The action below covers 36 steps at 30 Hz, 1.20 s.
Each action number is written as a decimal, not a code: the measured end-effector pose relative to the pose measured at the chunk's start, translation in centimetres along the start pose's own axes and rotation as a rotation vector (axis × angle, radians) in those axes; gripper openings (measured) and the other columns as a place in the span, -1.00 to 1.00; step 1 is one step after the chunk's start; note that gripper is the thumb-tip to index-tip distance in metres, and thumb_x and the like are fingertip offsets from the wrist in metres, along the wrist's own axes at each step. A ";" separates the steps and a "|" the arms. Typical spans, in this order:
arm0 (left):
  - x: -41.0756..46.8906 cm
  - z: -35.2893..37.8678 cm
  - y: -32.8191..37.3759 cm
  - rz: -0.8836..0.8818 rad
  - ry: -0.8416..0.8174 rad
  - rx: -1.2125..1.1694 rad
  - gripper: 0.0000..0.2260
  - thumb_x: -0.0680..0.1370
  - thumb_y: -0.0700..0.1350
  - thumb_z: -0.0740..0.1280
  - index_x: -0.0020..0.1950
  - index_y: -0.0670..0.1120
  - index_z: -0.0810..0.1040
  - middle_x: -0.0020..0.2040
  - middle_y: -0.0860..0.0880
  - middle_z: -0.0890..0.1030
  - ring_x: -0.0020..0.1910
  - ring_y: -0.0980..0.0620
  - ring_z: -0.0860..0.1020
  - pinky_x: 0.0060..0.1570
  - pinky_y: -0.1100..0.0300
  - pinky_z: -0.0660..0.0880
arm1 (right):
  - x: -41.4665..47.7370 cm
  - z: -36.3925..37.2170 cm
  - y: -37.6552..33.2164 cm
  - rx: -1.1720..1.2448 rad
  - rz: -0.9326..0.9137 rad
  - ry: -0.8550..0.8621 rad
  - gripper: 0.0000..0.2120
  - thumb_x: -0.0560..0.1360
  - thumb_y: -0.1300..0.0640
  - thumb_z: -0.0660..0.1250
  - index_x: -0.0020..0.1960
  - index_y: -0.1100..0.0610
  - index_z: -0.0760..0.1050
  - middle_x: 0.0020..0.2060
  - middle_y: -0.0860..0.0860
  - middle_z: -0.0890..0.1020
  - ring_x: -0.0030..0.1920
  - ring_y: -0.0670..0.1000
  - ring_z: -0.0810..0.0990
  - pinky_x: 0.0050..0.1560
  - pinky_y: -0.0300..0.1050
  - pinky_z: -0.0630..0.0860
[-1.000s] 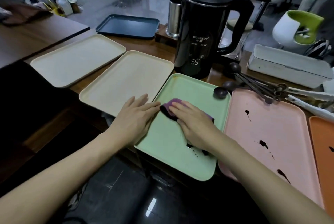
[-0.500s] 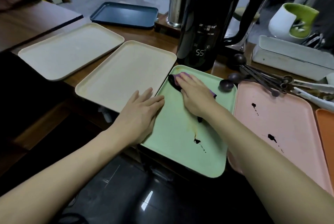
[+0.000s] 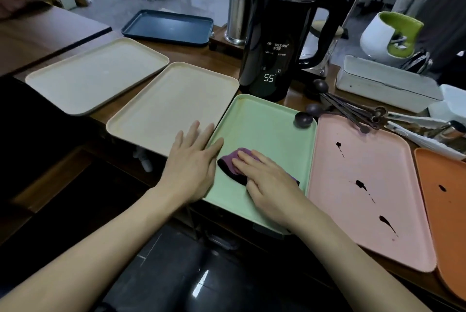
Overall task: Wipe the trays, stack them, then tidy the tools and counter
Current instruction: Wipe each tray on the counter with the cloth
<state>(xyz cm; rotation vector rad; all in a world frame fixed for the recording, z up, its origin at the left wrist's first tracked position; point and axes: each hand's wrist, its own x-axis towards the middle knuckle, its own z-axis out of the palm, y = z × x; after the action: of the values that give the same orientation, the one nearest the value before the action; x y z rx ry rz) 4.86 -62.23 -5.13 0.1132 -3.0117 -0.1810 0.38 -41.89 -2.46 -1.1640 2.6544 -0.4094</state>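
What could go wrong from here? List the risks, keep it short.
1. A dark spoon rests its bowl on the far right corner of the green tray; a far stroke of the right hand and purple cloth could knock it off.
2. The tray's near edge seems to overhang the counter; only the left hand steadies it, so hard pressing near the front might tip it.
3. The kettle, reading 55, stands just beyond the far rim; an overshoot could bump it.

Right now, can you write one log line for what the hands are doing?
step: wipe green tray | right hand: presses purple cloth | left hand: flat on tray edge | pink tray: stained
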 end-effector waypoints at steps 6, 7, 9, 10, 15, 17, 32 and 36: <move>0.0 0.1 0.0 -0.026 -0.031 -0.002 -0.49 0.63 0.04 0.00 0.60 0.11 0.30 0.64 -0.01 0.21 0.63 -0.15 0.10 0.55 -0.21 0.09 | 4.2 -0.2 0.5 -0.113 -0.020 0.049 -0.45 0.65 0.17 0.08 0.63 0.05 0.10 0.62 -0.04 0.10 0.62 0.02 -0.02 0.59 -0.12 -0.08; 0.0 0.2 0.0 -0.026 -0.029 0.010 -0.49 0.63 0.04 -0.01 0.59 0.11 0.31 0.63 -0.01 0.23 0.62 -0.16 0.13 0.54 -0.22 0.11 | 5.8 -0.4 0.7 -0.125 -0.018 0.063 -0.46 0.65 0.16 0.08 0.62 0.06 0.11 0.62 -0.03 0.12 0.61 0.03 0.00 0.59 -0.11 -0.06; -0.1 0.2 0.0 -0.032 -0.019 0.026 -0.49 0.62 0.05 -0.03 0.55 0.09 0.37 0.62 -0.03 0.27 0.61 -0.18 0.17 0.52 -0.24 0.15 | 9.3 -0.9 1.4 -0.119 0.013 0.081 -0.49 0.65 0.12 0.06 0.59 0.08 0.17 0.60 -0.01 0.18 0.59 0.05 0.07 0.57 -0.05 0.04; -0.1 0.3 0.1 -0.033 -0.014 0.026 -0.50 0.63 0.05 -0.03 0.54 0.08 0.40 0.61 -0.03 0.28 0.60 -0.18 0.19 0.51 -0.25 0.17 | 10.9 -1.0 1.9 -0.116 0.034 0.097 -0.52 0.64 0.10 0.06 0.55 0.09 0.23 0.58 0.01 0.24 0.57 0.07 0.12 0.55 0.00 0.12; -0.2 0.4 0.1 -0.036 -0.012 0.000 -0.54 0.67 0.13 0.03 0.54 0.09 0.38 0.63 -0.02 0.24 0.62 -0.16 0.13 0.52 -0.27 0.12 | 14.9 -1.2 4.0 -0.155 0.120 0.155 -0.59 0.63 0.08 0.06 0.47 0.10 0.31 0.48 0.01 0.36 0.48 0.10 0.26 0.44 0.11 0.30; -0.3 0.4 0.2 -0.040 -0.015 -0.004 -0.53 0.67 0.18 0.02 0.55 0.09 0.37 0.64 0.00 0.22 0.63 -0.14 0.11 0.53 -0.27 0.10 | 15.5 -1.5 4.1 -0.160 0.172 0.175 -0.61 0.64 0.10 0.07 0.45 0.08 0.32 0.45 -0.02 0.37 0.44 0.11 0.29 0.36 0.11 0.34; -0.4 0.2 0.3 -0.035 -0.036 0.142 -0.52 0.66 0.16 0.05 0.52 0.02 0.42 0.58 -0.06 0.34 0.59 -0.20 0.23 0.45 -0.38 0.17 | 14.0 -1.4 4.5 -0.213 0.371 0.218 -0.57 0.57 0.23 0.09 0.43 0.08 0.29 0.41 -0.01 0.37 0.39 0.14 0.31 0.27 0.08 0.33; -0.3 0.1 0.4 -0.026 -0.058 0.121 -0.50 0.68 0.15 0.01 0.55 0.02 0.38 0.61 -0.08 0.28 0.61 -0.19 0.17 0.48 -0.37 0.11 | 12.1 -1.5 6.2 -0.238 0.382 0.222 -0.57 0.60 0.19 0.11 0.47 0.11 0.25 0.47 0.00 0.32 0.42 0.14 0.29 0.26 0.09 0.34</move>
<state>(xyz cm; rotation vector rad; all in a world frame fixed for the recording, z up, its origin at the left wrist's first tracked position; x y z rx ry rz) 5.16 -61.79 -5.23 0.1608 -3.0794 -0.0044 -12.32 -46.62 -4.10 -0.6655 3.0976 -0.1639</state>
